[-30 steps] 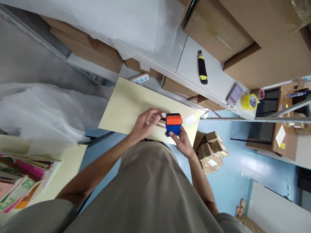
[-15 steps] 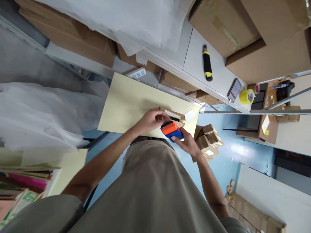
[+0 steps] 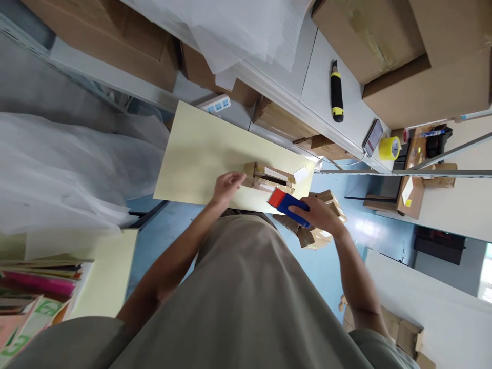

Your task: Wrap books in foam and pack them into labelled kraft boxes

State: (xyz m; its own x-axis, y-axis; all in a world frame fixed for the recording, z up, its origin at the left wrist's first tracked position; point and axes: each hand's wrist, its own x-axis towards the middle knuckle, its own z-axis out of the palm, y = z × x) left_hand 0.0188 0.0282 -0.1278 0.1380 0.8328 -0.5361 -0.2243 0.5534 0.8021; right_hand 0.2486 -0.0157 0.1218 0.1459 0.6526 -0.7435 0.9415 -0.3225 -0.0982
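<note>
My right hand point(image 3: 318, 214) is wrapped around the blue body of a flat, block-shaped blue and red-orange tool point(image 3: 294, 207), whose exact kind I cannot make out. Its red-orange end points up and left. At the left end of a small brown cardboard box point(image 3: 269, 177) is my left hand point(image 3: 226, 189), its fingers loosely bent and nothing visible in them. The box lies on a pale yellow board point(image 3: 196, 154), with a dark slot along its side and a white flap or label point(image 3: 301, 175) at its right end.
Beyond the board, a grey shelf point(image 3: 319, 72) carries a black and yellow utility knife point(image 3: 336, 92), a phone point(image 3: 372, 137), yellow tape point(image 3: 389, 148) and large cartons point(image 3: 378, 46). A power strip point(image 3: 215, 104) lies behind the board. Cardboard boxes point(image 3: 326, 205) sit at the right.
My right hand has moved right with the tool, turning it so its black toothed edge no longer shows. My left hand has drawn away leftwards, and more of the box is visible.
</note>
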